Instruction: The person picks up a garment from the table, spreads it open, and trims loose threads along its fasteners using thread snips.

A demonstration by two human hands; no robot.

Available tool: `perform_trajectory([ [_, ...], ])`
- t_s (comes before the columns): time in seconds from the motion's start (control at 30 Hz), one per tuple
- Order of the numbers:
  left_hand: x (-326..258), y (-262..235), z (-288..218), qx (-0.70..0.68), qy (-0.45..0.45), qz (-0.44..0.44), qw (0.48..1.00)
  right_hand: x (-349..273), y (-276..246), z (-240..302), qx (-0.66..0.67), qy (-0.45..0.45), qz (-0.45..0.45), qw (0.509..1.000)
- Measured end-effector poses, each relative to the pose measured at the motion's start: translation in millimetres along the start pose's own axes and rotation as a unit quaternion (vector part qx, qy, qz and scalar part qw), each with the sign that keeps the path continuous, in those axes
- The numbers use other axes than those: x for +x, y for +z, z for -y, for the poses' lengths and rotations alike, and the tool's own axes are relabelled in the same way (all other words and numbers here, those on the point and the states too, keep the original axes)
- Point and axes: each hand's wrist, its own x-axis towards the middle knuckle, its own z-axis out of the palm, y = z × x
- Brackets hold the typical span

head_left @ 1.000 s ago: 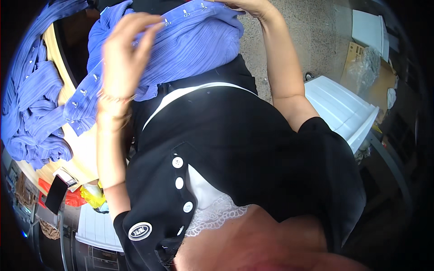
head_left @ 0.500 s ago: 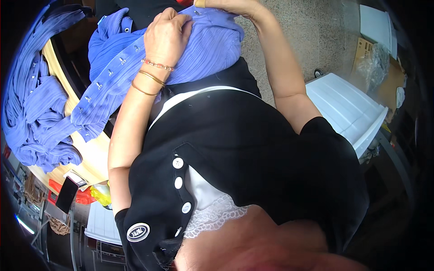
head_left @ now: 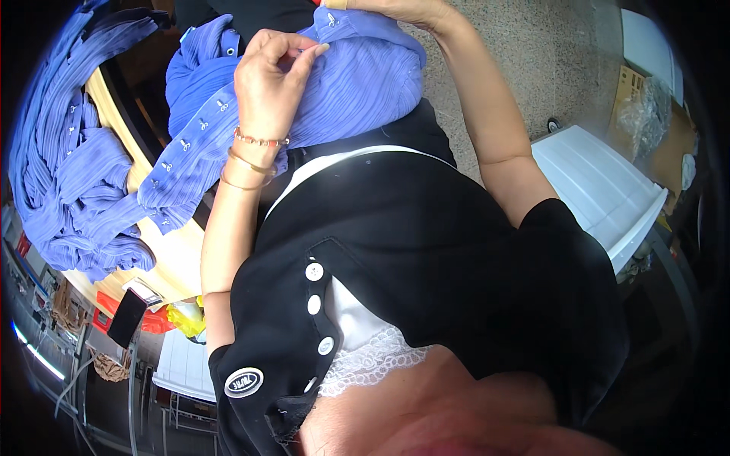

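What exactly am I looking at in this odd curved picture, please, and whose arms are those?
There is no machine: a person wears a wide fisheye camera on the head, looking down, so straight edges bend and their own black top fills the middle. The left hand, with bracelets at the wrist, pinches a fold of a blue pleated garment held against the body. The right hand, at the top edge, grips the same garment near its upper edge. At the left, more blue pleated garments lie heaped on a wooden table. A white crate stands at the right.
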Motion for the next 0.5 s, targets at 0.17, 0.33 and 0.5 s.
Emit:
perform_trajectory([
  [0.17, -4.0, -18.3, 4.4, -0.031, -0.027, -0.01, 0.999, 19.8, 11.6, 7.8, -0.038, -0.035, 0.009, 0.999],
  [0.33, -0.2, -17.1, 15.2, -0.052, -0.045, -0.027, 0.997, 8.5, 23.6, 16.2, -0.254, -0.111, -0.117, 0.954],
  [0.5, 8.4, -17.2, 25.0, -0.12, -0.085, -0.028, 0.989, -25.6, 36.9, 39.7, -0.395, -0.106, -0.191, 0.892],
])
